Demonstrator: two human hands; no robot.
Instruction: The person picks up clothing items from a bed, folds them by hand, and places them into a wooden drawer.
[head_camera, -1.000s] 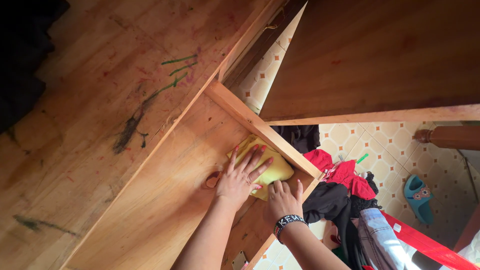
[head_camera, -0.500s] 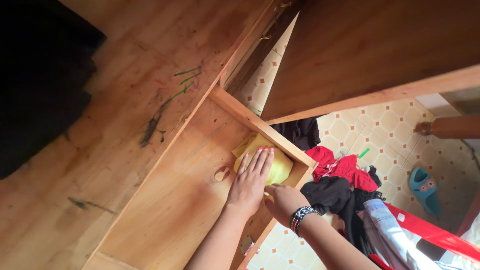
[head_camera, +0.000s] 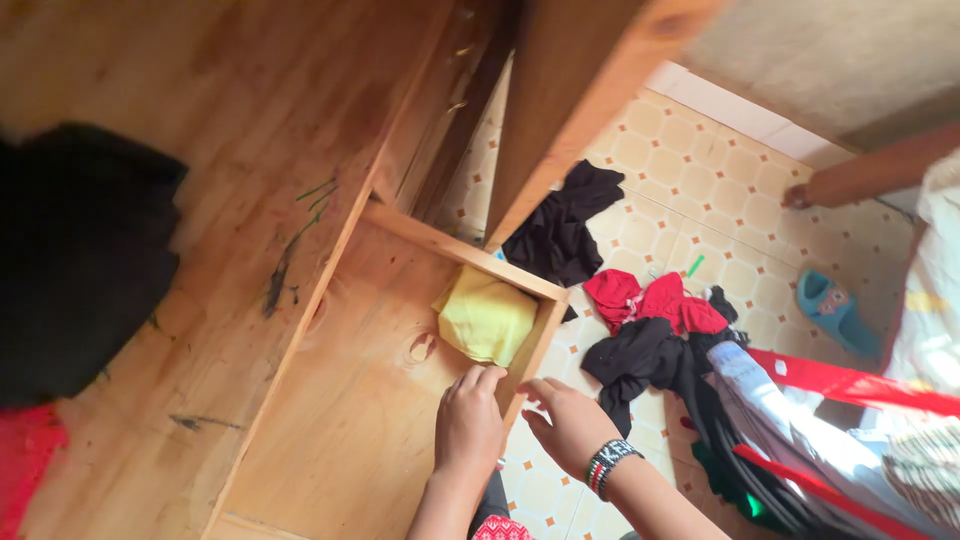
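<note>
the left hand rested on the front edge of an open wooden drawer, its fingers curled loosely and held close together, gripping nothing but the wood beneath them. the right hand, with a beaded bracelet at the wrist, hovered just outside the drawer's front corner, its fingers half bent and slightly spread, empty as far as could be seen. whether it touched the drawer's edge could not be told.

a folded yellow cloth lay inside the drawer, pressed into the far front corner against the side wall, just beyond the left fingertips and apart from them. a dark knot marked the drawer's bottom beside the cloth.

the drawer belonged to a large wooden cabinet streaked with green and dark marks, and a dark cloth lay across its face on the left. on the tiled floor a black garment lay near the cabinet's open door. a heap of red clothes and black clothes sat further right, with a blue sandal well apart from them.
</note>
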